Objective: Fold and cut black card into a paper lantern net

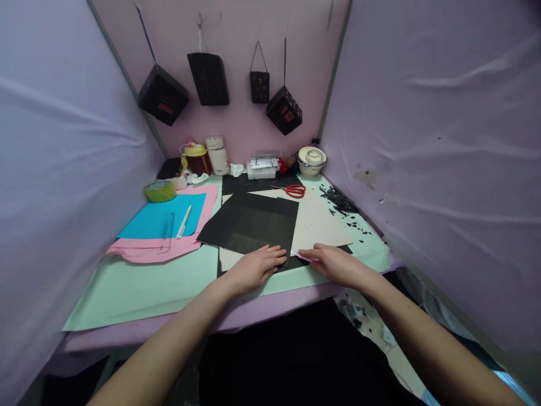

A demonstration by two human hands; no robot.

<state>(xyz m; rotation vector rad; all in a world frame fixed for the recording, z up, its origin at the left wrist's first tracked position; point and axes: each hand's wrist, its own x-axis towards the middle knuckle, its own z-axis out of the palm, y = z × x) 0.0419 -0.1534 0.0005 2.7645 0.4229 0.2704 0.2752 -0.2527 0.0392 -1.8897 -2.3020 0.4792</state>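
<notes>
A large black paper sheet (249, 223) with fold creases lies on a cream sheet (321, 220) on the mint-green table cover (139, 287). My left hand (257, 265) lies flat with fingers together, pressing the black sheet's near corner. To its right, my right hand (333, 262) rests palm down at the table's front edge. A thin pink tool (305, 256) pokes out from under its fingers, its tip pointing at the black sheet's corner.
Blue paper (163, 220) on pink paper (156, 245) lies at the left with a clear ruler (167, 230) and a white pen (184, 221). Red scissors (295, 190), black paper scraps (340, 202), a tape roll (159, 192), jars and a bowl (311, 159) stand behind. Black paper lanterns (208, 78) hang on the back wall.
</notes>
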